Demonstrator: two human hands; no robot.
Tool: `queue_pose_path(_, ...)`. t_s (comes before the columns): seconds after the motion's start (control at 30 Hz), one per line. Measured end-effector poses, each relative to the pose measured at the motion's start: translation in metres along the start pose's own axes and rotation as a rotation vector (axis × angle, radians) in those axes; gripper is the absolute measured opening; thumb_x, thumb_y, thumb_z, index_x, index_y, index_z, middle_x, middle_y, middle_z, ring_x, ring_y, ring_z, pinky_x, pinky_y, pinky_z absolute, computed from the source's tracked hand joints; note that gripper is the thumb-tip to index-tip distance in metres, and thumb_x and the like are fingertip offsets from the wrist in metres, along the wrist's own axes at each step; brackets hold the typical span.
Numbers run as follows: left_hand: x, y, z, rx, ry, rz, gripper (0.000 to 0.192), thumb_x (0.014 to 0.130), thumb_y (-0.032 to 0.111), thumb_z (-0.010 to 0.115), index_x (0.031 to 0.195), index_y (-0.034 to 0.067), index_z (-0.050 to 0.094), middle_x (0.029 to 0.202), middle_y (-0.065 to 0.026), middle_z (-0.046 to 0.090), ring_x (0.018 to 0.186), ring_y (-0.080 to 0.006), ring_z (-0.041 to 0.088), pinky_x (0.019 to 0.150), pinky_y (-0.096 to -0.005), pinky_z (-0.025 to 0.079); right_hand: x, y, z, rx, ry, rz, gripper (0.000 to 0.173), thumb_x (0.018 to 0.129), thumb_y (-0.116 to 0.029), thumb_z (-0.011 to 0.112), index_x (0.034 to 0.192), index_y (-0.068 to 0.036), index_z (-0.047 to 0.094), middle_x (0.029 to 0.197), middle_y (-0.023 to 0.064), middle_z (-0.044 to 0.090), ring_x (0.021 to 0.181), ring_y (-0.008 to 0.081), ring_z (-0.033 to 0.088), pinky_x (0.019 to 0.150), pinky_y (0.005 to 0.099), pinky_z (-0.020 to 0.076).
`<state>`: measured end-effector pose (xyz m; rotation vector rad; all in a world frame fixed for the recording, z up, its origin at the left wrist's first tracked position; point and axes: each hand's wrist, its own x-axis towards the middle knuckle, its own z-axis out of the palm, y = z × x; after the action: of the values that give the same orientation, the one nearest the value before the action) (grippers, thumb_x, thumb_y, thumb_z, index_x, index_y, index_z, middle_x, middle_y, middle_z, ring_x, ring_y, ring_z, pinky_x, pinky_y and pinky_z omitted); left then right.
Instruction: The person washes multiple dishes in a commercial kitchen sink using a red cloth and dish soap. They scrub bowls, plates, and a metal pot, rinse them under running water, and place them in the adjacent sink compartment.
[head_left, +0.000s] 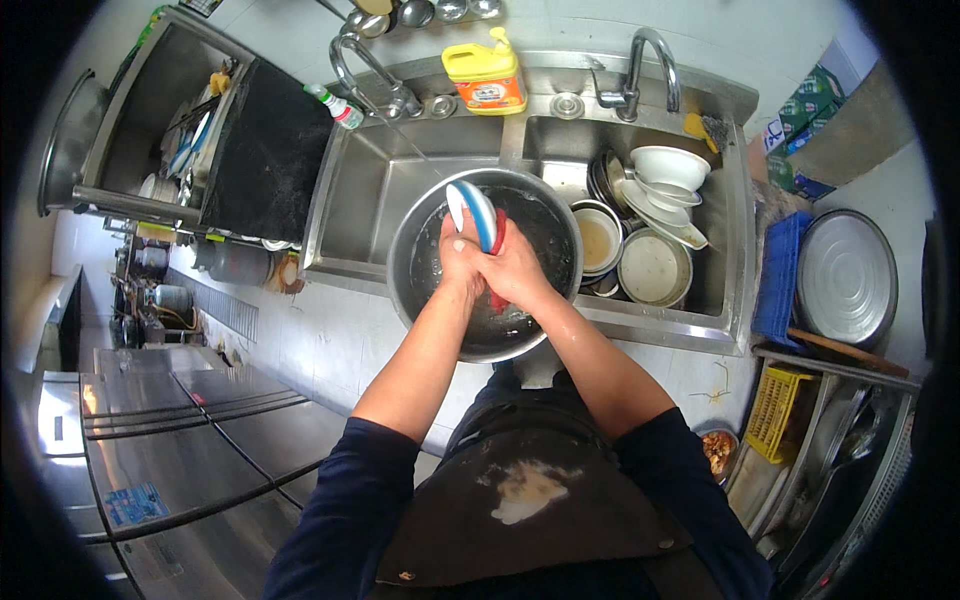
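Above a round metal basin (400, 259) of water, both hands meet around a dish (480, 212) with blue and white bands. My left hand (460, 259) grips it from the left, thumb laid across the near side. On the other side my right hand (519, 262) presses a red cloth (500, 231) against the dish; more red shows below the palm. The dish is tilted up on edge, and the fingers hide its lower part. The basin rests at the front of a steel double sink (352, 199), across its divider.
Stacked pots (655, 268) and white bowls (670, 166) fill the right sink compartment. Two faucets (397, 97) (630, 94) rise behind, and a thin stream runs from the left one. A yellow detergent jug (486, 75) and a spray bottle (341, 111) stand on the back ledge.
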<state>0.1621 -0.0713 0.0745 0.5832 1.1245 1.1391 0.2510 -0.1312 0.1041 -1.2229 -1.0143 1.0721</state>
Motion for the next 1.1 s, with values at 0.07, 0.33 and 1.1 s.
queue_pose_path(0.07, -0.006, 0.009, 0.002, 0.184, 0.037, 0.104, 0.032, 0.105, 0.031, 0.06, 0.123, 0.005, 0.059, 0.103, -0.0063, 0.068, 0.088, -0.0174, 0.066, 0.078, -0.0338, 0.056, -0.001, 0.0, 0.001, -0.032, -0.01, 0.074, 0.045, 0.089, -0.033, 0.078, 0.115, 0.002, 0.066, 0.098, 0.0142, 0.073, 0.088, 0.0218, 0.07, 0.082, 0.0357, 0.055)
queue_pose_path(0.33, 0.023, 0.062, -0.05, 0.275, -0.079, 0.329, 0.017, 0.104, 0.015, 0.06, 0.114, 0.001, 0.063, 0.1, -0.0043, 0.07, 0.086, -0.0104, 0.063, 0.077, -0.0275, 0.053, -0.003, -0.002, 0.016, -0.189, -0.19, 0.272, 0.048, 0.092, -0.045, 0.073, 0.105, 0.001, 0.071, 0.085, 0.0183, 0.074, 0.073, 0.0279, 0.071, 0.071, 0.0385, 0.0552)
queue_pose_path(1.1, 0.346, -0.109, -0.227, 0.579, 0.023, -0.577, 0.054, 0.09, 0.002, 0.058, 0.14, -0.002, 0.039, 0.133, -0.0266, 0.055, 0.107, -0.0438, 0.065, 0.067, -0.0596, 0.061, -0.059, -0.004, 0.049, -1.053, 0.016, 0.375, 0.03, 0.086, -0.006, 0.071, 0.114, 0.002, 0.064, 0.107, 0.0253, 0.064, 0.098, 0.0474, 0.063, 0.084, 0.0511, 0.0528)
